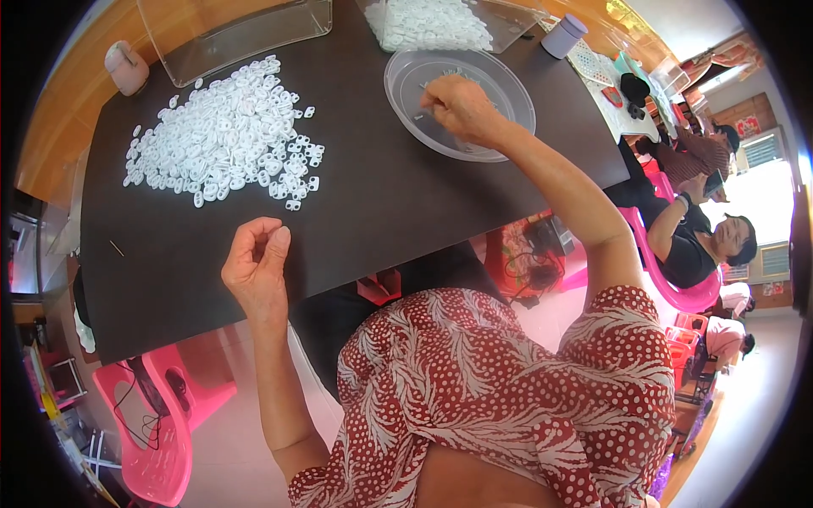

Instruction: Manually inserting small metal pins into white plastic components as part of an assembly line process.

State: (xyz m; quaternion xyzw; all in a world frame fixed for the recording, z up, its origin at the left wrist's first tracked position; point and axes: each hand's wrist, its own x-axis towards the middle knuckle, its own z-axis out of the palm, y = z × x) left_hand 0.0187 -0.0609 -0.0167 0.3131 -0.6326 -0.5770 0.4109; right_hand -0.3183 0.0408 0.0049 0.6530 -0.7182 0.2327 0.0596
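My right hand (460, 106) reaches into a round, clear plastic tray (506, 89), its fingers pinched together over the tray's floor. Small, thin greyish pieces lie scattered in there; their kind is too small to tell. Whatever the right fingertips hold is hidden. Near the front of the dark table (364, 212), my left hand (257, 267) is raised with its fingers curled and the thumb against the index finger. Anything in that pinch cannot be made out. Just beyond it spreads a large heap of small white plastic pieces (224, 131) with holes in them, a few lying loose at its near edge.
Behind the heap stands a clear plastic box (246, 49). Another clear bin with white pieces (432, 25) stands behind the tray. A pink bottle (127, 68) and a lilac jar (563, 36) flank them. A pink chair (161, 432) is at left; a seated person (690, 233) holds a phone at right.
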